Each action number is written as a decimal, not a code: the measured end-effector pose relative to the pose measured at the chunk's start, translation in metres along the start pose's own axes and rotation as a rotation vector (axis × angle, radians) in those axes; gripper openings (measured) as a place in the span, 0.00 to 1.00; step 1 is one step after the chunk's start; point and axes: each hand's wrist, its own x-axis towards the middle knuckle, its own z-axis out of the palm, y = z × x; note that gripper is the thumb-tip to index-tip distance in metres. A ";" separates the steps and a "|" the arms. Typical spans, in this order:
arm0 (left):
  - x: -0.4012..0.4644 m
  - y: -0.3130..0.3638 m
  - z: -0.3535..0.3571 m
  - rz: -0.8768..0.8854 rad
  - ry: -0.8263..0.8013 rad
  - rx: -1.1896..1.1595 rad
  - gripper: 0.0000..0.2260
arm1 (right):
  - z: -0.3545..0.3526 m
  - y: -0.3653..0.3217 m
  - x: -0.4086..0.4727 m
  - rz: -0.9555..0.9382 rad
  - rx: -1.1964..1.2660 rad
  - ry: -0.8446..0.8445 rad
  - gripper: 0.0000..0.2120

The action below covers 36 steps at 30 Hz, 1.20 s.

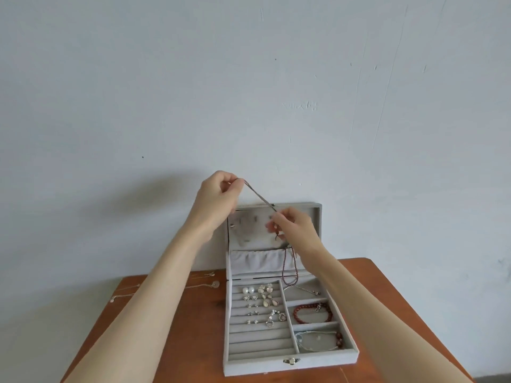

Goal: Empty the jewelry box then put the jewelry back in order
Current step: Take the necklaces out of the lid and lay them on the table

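Inside open grey jewelry box (287,363): earrings (262,302), red bead bracelet (312,313), corded bracelet (318,341).

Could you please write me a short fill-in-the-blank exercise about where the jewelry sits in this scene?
1. The jewelry box stands with its lid ____.
2. The red bead bracelet lies in the ____ of the three right-hand compartments.
3. Both the left hand and the right hand pinch one thin ____.
4. The earrings sit in the ridged section on the box's ____ side.

Missing words: open; middle; cord; left
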 end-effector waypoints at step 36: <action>-0.107 -0.223 -0.179 -0.555 0.275 0.163 0.06 | 0.169 0.100 -0.033 0.340 -0.333 -0.004 0.14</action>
